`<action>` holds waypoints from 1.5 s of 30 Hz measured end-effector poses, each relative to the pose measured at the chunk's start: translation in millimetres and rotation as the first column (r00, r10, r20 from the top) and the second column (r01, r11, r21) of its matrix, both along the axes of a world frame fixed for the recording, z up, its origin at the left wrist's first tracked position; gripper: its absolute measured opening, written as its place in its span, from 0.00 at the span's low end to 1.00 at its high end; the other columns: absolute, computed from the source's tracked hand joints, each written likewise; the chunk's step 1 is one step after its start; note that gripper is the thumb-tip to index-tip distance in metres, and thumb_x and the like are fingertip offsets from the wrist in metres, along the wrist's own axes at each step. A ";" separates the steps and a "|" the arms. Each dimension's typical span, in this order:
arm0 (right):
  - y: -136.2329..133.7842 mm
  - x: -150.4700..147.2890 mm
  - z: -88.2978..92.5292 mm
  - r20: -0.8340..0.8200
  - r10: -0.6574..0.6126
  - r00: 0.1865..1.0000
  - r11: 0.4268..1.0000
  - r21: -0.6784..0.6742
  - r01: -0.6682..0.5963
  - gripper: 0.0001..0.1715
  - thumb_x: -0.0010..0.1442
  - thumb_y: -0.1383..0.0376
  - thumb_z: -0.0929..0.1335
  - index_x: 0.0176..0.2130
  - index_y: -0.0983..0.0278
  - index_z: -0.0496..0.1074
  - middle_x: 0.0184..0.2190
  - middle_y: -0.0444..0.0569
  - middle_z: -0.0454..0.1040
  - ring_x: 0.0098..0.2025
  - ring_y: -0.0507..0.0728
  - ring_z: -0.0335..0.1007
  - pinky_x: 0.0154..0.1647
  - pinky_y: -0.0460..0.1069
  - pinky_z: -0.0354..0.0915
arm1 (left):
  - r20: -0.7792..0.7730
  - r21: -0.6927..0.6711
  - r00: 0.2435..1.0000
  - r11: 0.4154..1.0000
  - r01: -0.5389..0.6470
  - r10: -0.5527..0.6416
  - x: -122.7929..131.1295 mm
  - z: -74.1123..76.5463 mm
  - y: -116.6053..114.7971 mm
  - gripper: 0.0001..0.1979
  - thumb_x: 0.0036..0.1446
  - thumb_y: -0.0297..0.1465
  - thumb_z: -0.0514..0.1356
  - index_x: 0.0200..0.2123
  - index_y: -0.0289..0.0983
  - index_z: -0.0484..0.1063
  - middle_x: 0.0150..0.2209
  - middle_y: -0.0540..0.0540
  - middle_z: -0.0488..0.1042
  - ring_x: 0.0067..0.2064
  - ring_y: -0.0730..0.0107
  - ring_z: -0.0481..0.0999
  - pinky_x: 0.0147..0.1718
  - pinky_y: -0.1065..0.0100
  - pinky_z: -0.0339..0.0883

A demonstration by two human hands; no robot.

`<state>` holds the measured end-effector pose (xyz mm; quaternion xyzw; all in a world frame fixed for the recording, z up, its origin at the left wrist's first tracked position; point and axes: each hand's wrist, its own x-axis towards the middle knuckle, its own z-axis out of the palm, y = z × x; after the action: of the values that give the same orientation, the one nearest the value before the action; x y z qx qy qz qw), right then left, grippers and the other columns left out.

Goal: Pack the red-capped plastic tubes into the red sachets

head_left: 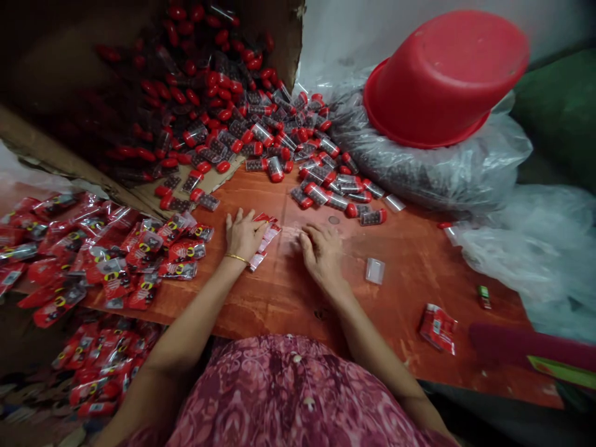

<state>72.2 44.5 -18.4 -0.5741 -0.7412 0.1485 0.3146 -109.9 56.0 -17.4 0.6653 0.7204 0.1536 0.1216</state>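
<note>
My left hand [244,237] lies on a small stack of flat red-and-white plastic packets [270,236], its fingers spread and its thumb on the packets. A little to the right, my right hand [322,253] rests low over the table, slightly blurred, with fingers loosely bent and apart. I see nothing held in it. Beyond both hands lie several clear tubes with red caps [316,194], filled with small dark pieces. To the left is a pile of filled red packets [146,249] with a yellow mark on each.
A tipped cardboard box [28,139] spills many red-capped tubes onto the orange-red table [298,298]. An upturned red tub [447,74] sits on a clear bag [419,171] at the back right. A clear plastic piece [375,271] and a red packet [438,328] lie to the right.
</note>
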 end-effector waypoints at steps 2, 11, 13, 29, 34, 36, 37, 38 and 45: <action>3.3 -12.8 3.2 -0.163 0.040 0.986 0.993 -0.108 -0.058 0.21 0.62 0.55 0.58 0.40 0.64 0.72 0.39 0.53 0.75 0.40 0.57 0.69 0.43 0.52 0.62 | 0.026 0.043 1.000 0.999 0.004 -0.005 1.6 1.4 -3.0 0.16 0.58 0.39 0.51 0.40 0.45 0.77 0.55 0.44 0.68 0.60 0.50 0.59 0.57 0.42 0.45; 23.2 -35.7 -7.7 -0.231 0.033 0.972 0.952 -0.290 -0.102 0.19 0.56 0.55 0.64 0.38 0.67 0.73 0.33 0.52 0.76 0.31 0.55 0.69 0.33 0.48 0.62 | -0.020 -0.018 0.997 0.997 0.078 -0.079 5.1 1.1 -5.8 0.14 0.56 0.34 0.52 0.39 0.45 0.77 0.56 0.42 0.67 0.62 0.47 0.56 0.58 0.41 0.42; 21.9 -32.2 -9.6 -0.268 0.048 0.962 0.953 -0.277 -0.125 0.18 0.58 0.56 0.62 0.36 0.66 0.73 0.30 0.50 0.75 0.30 0.54 0.68 0.32 0.47 0.62 | -0.010 -0.012 0.999 0.999 0.046 -0.046 2.6 2.0 -4.6 0.14 0.57 0.34 0.52 0.40 0.44 0.77 0.55 0.42 0.68 0.61 0.48 0.57 0.58 0.41 0.42; 35.4 -54.4 -15.7 -0.650 0.017 0.760 0.880 -0.351 -0.320 0.28 0.51 0.43 0.62 0.18 0.62 0.60 0.13 0.39 0.57 0.17 0.47 0.50 0.18 0.44 0.50 | 0.330 0.096 0.939 0.986 -0.139 0.101 -8.1 6.5 -3.1 0.20 0.55 0.42 0.53 0.42 0.35 0.75 0.41 0.39 0.77 0.43 0.59 0.75 0.46 0.60 0.63; 39.3 -46.8 -19.9 -0.527 0.019 0.850 0.882 -0.391 -0.262 0.26 0.54 0.45 0.60 0.21 0.63 0.65 0.12 0.40 0.61 0.16 0.49 0.55 0.18 0.45 0.50 | 0.371 0.018 0.923 0.993 -0.113 0.099 -13.0 -1.3 2.7 0.17 0.53 0.41 0.55 0.22 0.37 0.75 0.28 0.45 0.78 0.37 0.61 0.76 0.45 0.60 0.64; 42.5 -42.3 -20.5 -0.475 -0.026 0.880 0.910 -0.376 -0.176 0.24 0.55 0.47 0.60 0.23 0.63 0.67 0.12 0.40 0.62 0.16 0.50 0.57 0.19 0.45 0.51 | 0.264 0.044 0.959 0.992 -0.114 0.098 -10.2 -3.0 2.1 0.15 0.53 0.39 0.56 0.21 0.38 0.74 0.37 0.43 0.78 0.48 0.53 0.72 0.53 0.50 0.55; 43.8 -40.1 -20.0 -0.467 -0.038 0.883 0.920 -0.362 -0.152 0.23 0.54 0.48 0.61 0.23 0.63 0.67 0.13 0.41 0.62 0.17 0.50 0.57 0.19 0.45 0.51 | 0.209 0.050 0.973 0.993 -0.109 0.097 -7.9 -3.1 1.2 0.13 0.52 0.38 0.56 0.22 0.38 0.74 0.43 0.42 0.77 0.53 0.50 0.68 0.55 0.46 0.51; 44.6 -38.3 -18.9 -0.473 -0.039 0.880 0.926 -0.349 -0.147 0.23 0.54 0.49 0.61 0.22 0.63 0.66 0.13 0.41 0.62 0.17 0.50 0.57 0.19 0.45 0.51 | 0.162 0.048 0.983 0.994 -0.094 0.085 -5.3 -2.7 0.1 0.12 0.52 0.37 0.56 0.24 0.39 0.75 0.47 0.42 0.75 0.56 0.47 0.64 0.56 0.44 0.48; 35.2 -35.2 -5.4 -0.562 -0.011 0.827 0.945 -0.277 -0.176 0.26 0.53 0.47 0.61 0.17 0.61 0.56 0.14 0.39 0.55 0.18 0.47 0.49 0.19 0.45 0.48 | 0.110 0.116 0.989 0.987 -0.109 0.097 3.5 14.7 -9.7 0.19 0.56 0.34 0.50 0.46 0.31 0.71 0.53 0.33 0.69 0.61 0.46 0.56 0.58 0.43 0.40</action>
<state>37.0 79.7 -23.9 -0.5157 -0.6082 0.4397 0.4133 -106.4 46.3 -2.7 0.6245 0.7358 0.2377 0.1101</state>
